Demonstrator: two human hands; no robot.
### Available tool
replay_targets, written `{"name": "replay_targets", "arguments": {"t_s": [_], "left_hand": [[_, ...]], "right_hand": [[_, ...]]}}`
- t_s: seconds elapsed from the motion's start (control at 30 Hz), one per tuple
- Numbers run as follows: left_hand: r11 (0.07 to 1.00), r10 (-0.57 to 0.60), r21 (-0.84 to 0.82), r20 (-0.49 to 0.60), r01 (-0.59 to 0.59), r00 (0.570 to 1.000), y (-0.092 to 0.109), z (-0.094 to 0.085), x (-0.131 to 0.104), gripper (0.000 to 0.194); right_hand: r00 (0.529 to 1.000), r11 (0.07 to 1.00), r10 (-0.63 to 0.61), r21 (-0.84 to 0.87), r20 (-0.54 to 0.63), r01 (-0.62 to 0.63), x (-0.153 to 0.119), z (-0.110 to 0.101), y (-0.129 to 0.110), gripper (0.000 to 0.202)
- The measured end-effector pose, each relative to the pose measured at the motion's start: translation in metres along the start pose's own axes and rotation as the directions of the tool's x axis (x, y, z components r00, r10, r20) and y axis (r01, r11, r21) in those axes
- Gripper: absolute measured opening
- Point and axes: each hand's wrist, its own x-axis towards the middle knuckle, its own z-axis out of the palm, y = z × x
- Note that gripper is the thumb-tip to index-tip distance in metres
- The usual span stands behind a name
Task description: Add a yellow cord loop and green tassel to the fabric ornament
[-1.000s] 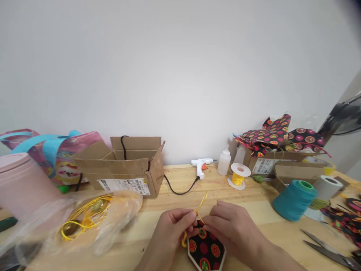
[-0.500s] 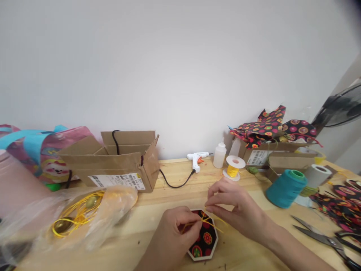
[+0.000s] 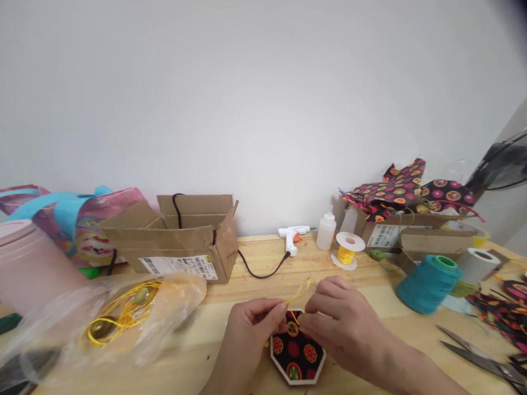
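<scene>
I see the fingers (image 3: 276,311) of my left hand (image 3: 251,334) pinched together on a thin yellow cord (image 3: 299,289), thumb and forefinger closed tight on it just above the top edge of the hexagon piece (image 3: 297,355). My right hand (image 3: 343,323) sits just beside the left, its fingers (image 3: 309,322) curled and drawn together around the same cord where it meets the hexagon; I cannot tell exactly which fingertips touch the strand. A short loose end of the cord rises between the 2 hands. The hexagon piece is covered in black fabric with red and orange circles, has a pale rim, and lies flat on the worktop (image 3: 255,285) directly below both hands, near the front edge.

Further out on the wooden worktop, a clear plastic bag (image 3: 135,318) holding coiled yellow cord lies to the left, with a pink container (image 3: 28,263) beyond it. An open cardboard box (image 3: 185,241) stands behind, next to a pink and blue bag (image 3: 74,219). A white glue gun (image 3: 293,236), a small white bottle (image 3: 326,231) and a spool of yellow cord (image 3: 348,251) stand near the wall. To the right are a teal thread cone (image 3: 428,282), a grey roll (image 3: 477,266), scissors (image 3: 473,354) and boxes topped with patterned fabric (image 3: 403,192). The wall behind is plain white.
</scene>
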Motion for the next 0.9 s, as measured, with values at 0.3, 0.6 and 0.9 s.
{"name": "replay_targets", "arguments": {"t_s": [0.3,0.6,0.9], "left_hand": [[0.922,0.206,0.316,0.089,-0.223,0.975,-0.001,0.003,-0.007,0.018],[0.956,0.216,0.138,0.259,-0.257,0.941,0.006,0.006,-0.011,0.014],[0.971,0.236,0.043,-0.009,-0.236,0.972,0.001,0.0,-0.003,0.016]], "right_hand": [[0.995,0.99,-0.061,-0.129,-0.083,0.05,0.0,-0.013,-0.009,0.016],[0.919,0.743,0.392,0.578,0.034,-0.338,-0.002,0.0,0.015,0.007],[0.935,0.808,0.341,0.54,-0.101,-0.236,-0.003,0.024,-0.006,0.008]]}}
